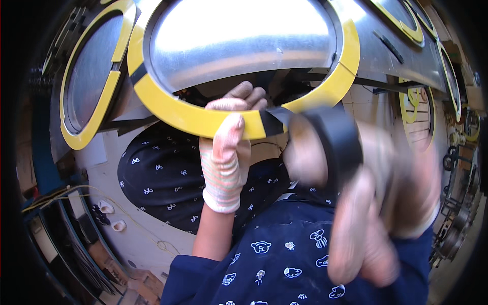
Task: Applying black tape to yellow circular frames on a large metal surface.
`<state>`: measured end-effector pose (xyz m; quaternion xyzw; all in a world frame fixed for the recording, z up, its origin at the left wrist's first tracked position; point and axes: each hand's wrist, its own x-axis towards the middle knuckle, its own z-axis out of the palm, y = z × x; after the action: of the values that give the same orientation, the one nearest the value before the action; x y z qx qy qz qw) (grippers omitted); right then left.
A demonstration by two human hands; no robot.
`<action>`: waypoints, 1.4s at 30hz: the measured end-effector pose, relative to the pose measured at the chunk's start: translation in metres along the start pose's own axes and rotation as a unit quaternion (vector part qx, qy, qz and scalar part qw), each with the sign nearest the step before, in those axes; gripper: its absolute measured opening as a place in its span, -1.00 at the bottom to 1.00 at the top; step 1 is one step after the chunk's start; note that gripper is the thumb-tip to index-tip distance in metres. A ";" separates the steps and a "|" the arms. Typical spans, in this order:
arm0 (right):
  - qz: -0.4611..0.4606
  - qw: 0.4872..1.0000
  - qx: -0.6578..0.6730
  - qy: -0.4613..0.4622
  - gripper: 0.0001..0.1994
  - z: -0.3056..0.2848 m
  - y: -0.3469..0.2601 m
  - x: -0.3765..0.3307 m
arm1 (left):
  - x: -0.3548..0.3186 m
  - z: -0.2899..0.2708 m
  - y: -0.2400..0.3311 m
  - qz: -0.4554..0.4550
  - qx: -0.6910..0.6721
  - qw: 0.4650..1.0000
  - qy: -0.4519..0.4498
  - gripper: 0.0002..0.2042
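Note:
A large yellow oval ring (175, 113) rests in front of me, partly over the edge of a shiny metal table. My left hand (223, 147), in a striped knit glove, pinches its near rim, thumb on top and fingertips underneath. Just right of that thumb, black tape (274, 121) lies across the rim. A roll of black tape (335, 140) is in my right hand (371, 203), also gloved and smeared by motion. The roll is close to the taped spot; whether its strip joins the tape on the rim is hard to make out. Another black band (138, 73) crosses the ring's left side.
More yellow rings lie on the table, one at the left (84, 133) and others at the upper right (406, 25). A dark thin tool (388, 46) sits near those. Below left stands a rack (76, 239) of flat pieces, with a yellow cord (134, 216) on the floor.

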<state>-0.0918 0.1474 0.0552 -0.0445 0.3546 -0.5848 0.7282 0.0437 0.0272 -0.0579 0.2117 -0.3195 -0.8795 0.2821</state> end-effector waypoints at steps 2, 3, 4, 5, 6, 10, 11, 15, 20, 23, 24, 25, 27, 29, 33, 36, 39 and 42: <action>0.072 0.987 -0.103 0.102 -0.52 -0.001 0.026 -0.006 | 0.013 -0.003 0.006 0.035 0.151 0.987 0.034 -0.67; 0.126 0.966 -0.158 0.163 -0.51 -0.007 0.037 -0.006 | 0.016 -0.002 0.007 0.037 0.158 0.986 0.026 -0.67; 0.030 0.973 -0.177 0.147 -0.51 -0.028 0.047 0.006 | 0.020 -0.003 0.009 0.037 0.163 0.985 0.027 -0.67; -0.012 0.963 -0.213 0.161 -0.51 -0.051 0.051 0.023 | 0.021 -0.004 0.009 0.028 0.173 0.984 0.029 -0.67; -0.103 0.931 -0.321 0.140 -0.52 -0.071 0.049 0.038 | 0.021 -0.004 0.008 0.009 0.166 0.986 0.025 -0.65; -0.232 0.894 -0.382 0.045 -0.51 -0.121 0.049 0.060 | 0.019 -0.006 -0.007 0.005 0.257 0.958 -0.127 -0.25; -0.174 0.901 -0.393 0.057 -0.53 -0.124 0.044 0.051 | 0.023 -0.007 -0.013 0.112 0.431 0.880 -0.163 -0.25; -0.184 0.772 -0.589 0.154 -0.57 -0.101 0.001 -0.058 | 0.025 -0.012 -0.029 0.033 0.295 0.949 -0.107 -0.32; -0.244 0.209 -0.801 0.505 -0.58 -0.189 -0.090 -0.100 | 0.038 -0.016 -0.041 0.100 0.400 0.906 -0.100 -0.39; -0.137 0.227 -0.825 0.500 -0.65 -0.230 -0.121 -0.081 | 0.045 -0.023 -0.047 0.256 0.498 0.818 -0.133 -0.31; -0.148 0.202 -0.833 0.494 -0.67 -0.225 -0.124 -0.078 | 0.045 -0.025 -0.048 0.246 0.485 0.829 -0.134 -0.28; -0.143 0.214 -0.828 0.498 -0.70 -0.212 -0.123 -0.076 | 0.042 -0.027 -0.049 0.238 0.464 0.845 -0.119 -0.24; -0.233 0.209 -0.819 0.480 -0.75 -0.158 -0.114 -0.077 | 0.038 -0.030 -0.050 0.127 0.337 0.928 -0.091 -0.24; -0.270 0.600 -0.576 0.484 -0.81 -0.094 -0.085 -0.087 | 0.035 -0.032 -0.050 0.068 0.305 0.947 -0.070 -0.23; 0.032 0.941 -0.310 0.128 -0.64 -0.035 0.000 -0.075 | 0.045 -0.035 -0.053 0.203 0.447 0.864 -0.110 -0.25; 0.008 0.979 -0.174 0.105 -0.66 -0.058 0.053 -0.042 | 0.052 -0.039 -0.056 0.229 0.449 0.855 -0.126 -0.33; -0.049 0.987 -0.134 0.072 -0.69 -0.080 0.069 -0.019 | 0.047 -0.043 -0.057 0.193 0.448 0.865 -0.119 -0.34; -0.069 0.977 -0.156 0.130 -0.61 -0.074 0.064 -0.007 | 0.041 -0.044 -0.054 0.142 0.449 0.875 -0.107 -0.38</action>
<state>-0.0822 0.1992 -0.0274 -0.1059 0.5292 -0.5717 0.6180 0.0172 0.0160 -0.1333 0.1723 -0.7352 -0.6091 0.2423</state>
